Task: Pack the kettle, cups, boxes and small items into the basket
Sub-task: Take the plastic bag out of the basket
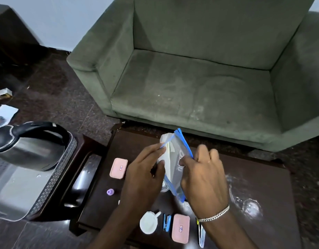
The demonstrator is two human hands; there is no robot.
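Observation:
Both my hands hold a clear zip bag [174, 155] with blue edges above the dark wooden table [244, 177]. My left hand [142, 177] pinches its near-left edge; my right hand [203, 175] grips its right side. Something white and folded shows inside the bag. A steel kettle [27, 148] with a black handle stands in the grey perforated basket [52, 180] at the left. On the table lie two pink boxes [118, 168] [180, 228], a white cup [149, 222], a blue stapler [167, 222], and a small purple cap [110, 191].
A green armchair [200, 78] stands just beyond the table. A dark object with a clear sleeve [200, 234] lies at the table's near edge, under my right wrist. White smudges [248, 205] mark the table's right side. A small box [2, 93] and papers lie on the dark floor at the left.

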